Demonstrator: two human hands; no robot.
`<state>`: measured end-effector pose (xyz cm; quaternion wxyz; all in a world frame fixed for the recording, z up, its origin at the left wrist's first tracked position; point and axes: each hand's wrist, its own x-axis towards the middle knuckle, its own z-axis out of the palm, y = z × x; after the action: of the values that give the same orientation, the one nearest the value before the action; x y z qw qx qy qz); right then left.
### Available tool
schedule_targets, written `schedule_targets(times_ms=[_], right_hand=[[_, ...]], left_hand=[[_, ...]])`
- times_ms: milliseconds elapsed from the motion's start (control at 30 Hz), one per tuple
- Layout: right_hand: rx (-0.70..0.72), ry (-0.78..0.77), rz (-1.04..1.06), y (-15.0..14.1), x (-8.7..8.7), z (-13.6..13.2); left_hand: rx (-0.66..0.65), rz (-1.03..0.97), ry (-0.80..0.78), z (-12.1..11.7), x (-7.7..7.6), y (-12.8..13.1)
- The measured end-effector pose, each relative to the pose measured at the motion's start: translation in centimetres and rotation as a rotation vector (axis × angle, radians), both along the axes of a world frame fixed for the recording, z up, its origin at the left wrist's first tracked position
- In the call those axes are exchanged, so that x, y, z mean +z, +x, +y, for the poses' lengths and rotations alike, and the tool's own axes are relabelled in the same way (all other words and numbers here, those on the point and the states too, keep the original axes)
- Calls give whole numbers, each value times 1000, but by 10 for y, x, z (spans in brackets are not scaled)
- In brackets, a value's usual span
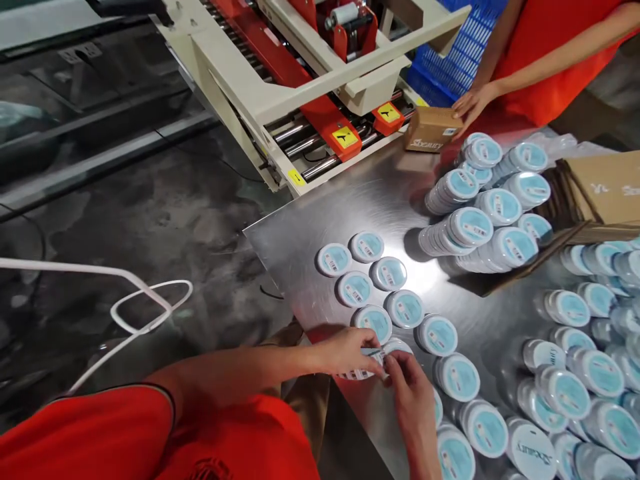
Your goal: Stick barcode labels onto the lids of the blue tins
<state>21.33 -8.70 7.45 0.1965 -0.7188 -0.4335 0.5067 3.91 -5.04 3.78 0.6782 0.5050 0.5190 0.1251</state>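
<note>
My left hand (345, 351) and my right hand (407, 393) hold a round white container with a pale blue top (357, 373) at the near edge of a stainless steel table (320, 220). My right fingertips pinch its rim, and the hands hide much of it. Similar containers (405, 309) lie in rows beside my hands, with barcode labels on their faces. Others stand in tilted stacks (473, 227) farther along the table.
A co-worker's hand (473, 107) rests on a small brown carton (433, 129) at the far edge. Behind it stand a red-and-cream carton sealing machine (320, 87) and a blue plastic crate (450, 67). An open cardboard box (600, 190) sits at right. A white cable (125, 300) lies on the floor at left.
</note>
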Motion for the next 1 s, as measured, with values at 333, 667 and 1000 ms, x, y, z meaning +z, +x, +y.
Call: schedule_targets(times_ms=[333, 667, 1000], right_hand=[[36, 76, -268, 53, -28, 77], [180, 25, -300, 52, -62, 102], [213, 40, -402, 53, -69, 103]], left_hand=[[-236, 213, 590, 14, -17, 18], [-467, 437, 1175, 35, -52, 34], [-409, 259, 986, 34, -49, 33]])
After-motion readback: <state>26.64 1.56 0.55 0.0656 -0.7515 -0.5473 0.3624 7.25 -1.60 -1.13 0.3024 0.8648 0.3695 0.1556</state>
